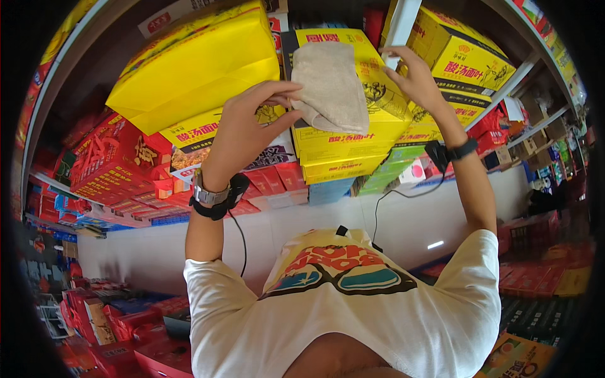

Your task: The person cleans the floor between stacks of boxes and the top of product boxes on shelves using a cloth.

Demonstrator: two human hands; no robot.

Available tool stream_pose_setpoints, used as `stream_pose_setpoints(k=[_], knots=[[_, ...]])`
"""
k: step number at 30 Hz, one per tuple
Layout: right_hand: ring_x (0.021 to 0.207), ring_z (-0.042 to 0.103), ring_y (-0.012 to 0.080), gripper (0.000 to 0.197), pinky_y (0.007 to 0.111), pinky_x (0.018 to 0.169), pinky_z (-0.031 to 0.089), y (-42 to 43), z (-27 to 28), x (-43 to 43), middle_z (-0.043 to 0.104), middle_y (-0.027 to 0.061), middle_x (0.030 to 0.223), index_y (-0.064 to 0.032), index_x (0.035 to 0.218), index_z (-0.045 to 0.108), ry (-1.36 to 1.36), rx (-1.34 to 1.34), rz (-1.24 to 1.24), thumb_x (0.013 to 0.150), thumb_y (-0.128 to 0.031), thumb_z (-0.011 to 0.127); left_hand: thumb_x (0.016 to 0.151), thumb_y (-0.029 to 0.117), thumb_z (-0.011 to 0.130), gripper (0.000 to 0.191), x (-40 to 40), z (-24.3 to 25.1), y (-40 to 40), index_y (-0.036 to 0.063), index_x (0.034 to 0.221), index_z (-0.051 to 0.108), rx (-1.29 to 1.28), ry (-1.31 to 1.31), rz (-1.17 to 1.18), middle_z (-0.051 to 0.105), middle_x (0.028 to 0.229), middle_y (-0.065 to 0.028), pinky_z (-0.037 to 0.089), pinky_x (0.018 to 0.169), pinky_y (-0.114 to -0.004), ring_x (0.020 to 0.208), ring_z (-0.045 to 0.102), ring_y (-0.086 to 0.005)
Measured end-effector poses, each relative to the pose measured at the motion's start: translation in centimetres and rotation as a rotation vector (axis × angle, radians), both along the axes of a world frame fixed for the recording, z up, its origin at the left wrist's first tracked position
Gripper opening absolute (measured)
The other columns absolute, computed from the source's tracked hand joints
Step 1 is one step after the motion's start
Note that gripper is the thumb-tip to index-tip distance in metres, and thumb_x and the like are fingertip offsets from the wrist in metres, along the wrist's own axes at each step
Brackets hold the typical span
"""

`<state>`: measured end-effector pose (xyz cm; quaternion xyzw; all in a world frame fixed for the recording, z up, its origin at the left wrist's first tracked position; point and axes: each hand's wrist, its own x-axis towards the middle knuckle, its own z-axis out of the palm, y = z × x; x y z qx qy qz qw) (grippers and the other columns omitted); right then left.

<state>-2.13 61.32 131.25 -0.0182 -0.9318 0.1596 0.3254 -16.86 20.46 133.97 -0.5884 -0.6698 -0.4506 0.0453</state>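
A folded beige cloth (330, 90) lies on top of a stacked yellow carton (350, 147) that bears printed writing. My left hand (253, 120) is at the cloth's left edge, thumb and fingers apart. Its fingertips are beside or touching the cloth; I cannot tell which. Over the carton's right side, my right hand (413, 78) is raised with parted fingers and nothing in it. Its fingertips are close to a white shelf post (401, 23); whether they touch it is unclear. A large yellow bag or package (203, 80) stands left of the cloth.
More yellow cartons (472, 61) are stacked right of the post. Red gift boxes (118, 163) fill the shelf at left, and green boxes (390, 165) stand below the cartons. Cables (242, 236) hang from both wrist straps. Behind me are more red boxes (165, 354).
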Motion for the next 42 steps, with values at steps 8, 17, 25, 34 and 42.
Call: stream_pose_setpoints(k=[8,17,25,34,42], knots=[[0.131,0.076,0.0335,0.033,0.042,0.114,0.058,-8.9,-3.2,3.9,0.080,0.0124,0.136,-0.0057,0.133,0.078,-0.074,-0.025,0.189,0.105,-0.020,0.087,0.104,0.020,0.087,0.023,-1.5,-8.1,5.5,0.0039,0.119,0.081,-0.027,0.125,0.092,0.079,0.116,-0.0156,0.060,0.098,-0.045,0.109,0.076,-0.0398],[0.110,0.074,0.0373,0.032,0.047,0.099,0.060,-10.4,-7.4,3.4,0.078,0.0094,0.120,-0.0088,0.119,0.075,0.003,0.140,0.131,0.097,-0.027,0.090,0.102,0.023,0.081,0.024,-1.3,-8.9,10.7,0.0080,0.114,0.068,-0.336,0.309,0.277,0.077,0.104,-0.0146,0.060,0.084,-0.057,0.101,0.076,-0.0414],[0.110,0.074,0.0362,0.033,0.046,0.098,0.060,-11.5,-8.1,4.5,0.076,0.0106,0.117,-0.0101,0.119,0.075,0.040,0.141,0.052,0.098,-0.031,0.088,0.103,0.011,0.072,0.026,-1.0,-5.9,8.5,0.0058,0.127,0.063,-0.276,0.127,0.252,0.078,0.097,-0.0245,0.059,0.079,-0.059,0.090,0.078,-0.0485],[0.114,0.073,0.0376,0.035,0.049,0.101,0.060,-11.4,-9.3,4.5,0.078,0.0085,0.124,-0.0096,0.126,0.071,0.091,0.120,0.053,0.094,-0.011,0.086,0.106,0.007,0.080,0.033,-0.7,-9.2,7.4,0.0043,0.138,0.073,-0.023,-0.135,0.162,0.069,0.108,-0.0058,0.057,0.079,-0.032,0.087,0.065,-0.0155],[0.119,0.073,0.0379,0.033,0.048,0.104,0.061,-10.4,-9.4,4.7,0.081,0.0090,0.134,-0.0071,0.123,0.070,0.073,-0.007,0.087,0.093,-0.005,0.085,0.097,-0.002,0.082,0.028,-0.8,-9.1,6.7,0.0007,0.124,0.078,-0.063,-0.012,0.202,0.072,0.109,-0.0103,0.060,0.088,-0.037,0.094,0.072,-0.0243]])
